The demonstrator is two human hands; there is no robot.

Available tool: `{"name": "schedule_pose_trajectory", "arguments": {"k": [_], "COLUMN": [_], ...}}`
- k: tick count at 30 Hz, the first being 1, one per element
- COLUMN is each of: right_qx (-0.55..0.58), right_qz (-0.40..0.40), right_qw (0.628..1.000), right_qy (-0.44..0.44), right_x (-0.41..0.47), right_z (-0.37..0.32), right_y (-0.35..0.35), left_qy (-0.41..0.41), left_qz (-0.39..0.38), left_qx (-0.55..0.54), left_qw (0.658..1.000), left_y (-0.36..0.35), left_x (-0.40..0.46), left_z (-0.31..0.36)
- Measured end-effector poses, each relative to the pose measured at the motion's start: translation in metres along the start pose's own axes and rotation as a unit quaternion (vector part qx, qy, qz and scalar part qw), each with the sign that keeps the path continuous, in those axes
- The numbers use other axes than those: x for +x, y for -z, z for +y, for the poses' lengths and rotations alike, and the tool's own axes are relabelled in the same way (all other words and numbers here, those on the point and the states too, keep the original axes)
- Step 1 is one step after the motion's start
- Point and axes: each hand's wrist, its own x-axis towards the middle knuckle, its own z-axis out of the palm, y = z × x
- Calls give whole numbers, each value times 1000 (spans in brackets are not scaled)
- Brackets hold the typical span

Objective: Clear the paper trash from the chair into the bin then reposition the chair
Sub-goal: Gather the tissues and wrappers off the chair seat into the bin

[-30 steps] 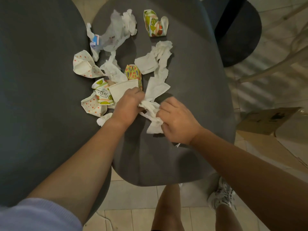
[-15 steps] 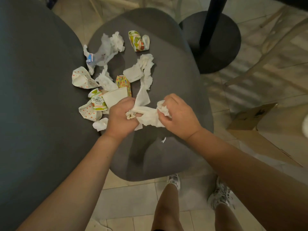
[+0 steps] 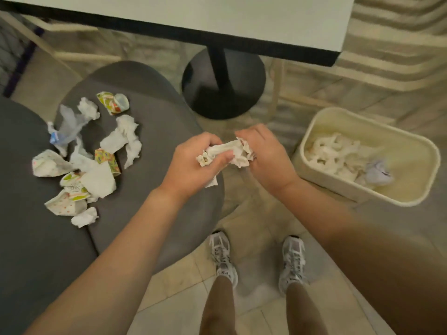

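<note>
On the left, most of the paper trash (image 3: pixel 82 160) is still lying on the chair (image 3: pixel 154 131), spread from the seat's back edge down toward its left edge: crumpled white tissues, crushed patterned paper cups (image 3: pixel 112 102) and a scrap of clear wrapper with a blue tag (image 3: pixel 64 128). None of that pile is looking disturbed compared with half a second ago.

What is changing is the wad of tissue (image 3: pixel 226 153). A moment ago both hands were bunching it just above the middle of the seat; now it is riding clear of the seat's right edge, over the floor, between the chair and the bin. The left hand (image 3: pixel 193 165) is gripping the left end of the wad with curled fingers, and the right hand (image 3: pixel 263 153) is pinching the right end, so the two hands are close together, both clamped on the same wad.

Farther right, the cream bin (image 3: pixel 425 163) is sitting on the floor near the table's (image 3: pixel 217 18) pedestal base (image 3: pixel 242 76), already holding white paper and one pale bluish ball.

Judging from this, one load is on its way but not yet dropped; the wad is still short of the bin's near rim. Several more trips are looking necessary before the chair can be repositioned.
</note>
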Motion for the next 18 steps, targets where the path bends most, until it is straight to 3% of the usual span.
{"name": "schedule_pose_trajectory", "arguments": {"k": [4,8,11,14,18], "right_qx": [-26,-63,-68,-93,-170], "right_qz": [28,78,103,61,-98], "right_qw": [999,993,982,965,929], "right_qy": [-24,-60,-145,-237,-314], "right_x": [-28,-59,-80,-89,-93], "right_z": [47,96,130,148,184], "right_y": [50,100,130,144,145], "left_qy": [-55,-61,-87,-141,-85], "left_qz": [-13,-77,-137,-223,-326], "left_qx": [14,-3,-38,10,159], "left_qw": [998,995,986,964,928], "left_y": [-66,-134,-181,-216,-262], "left_x": [23,53,73,88,100], "left_z": [44,95,121,117,86]}}
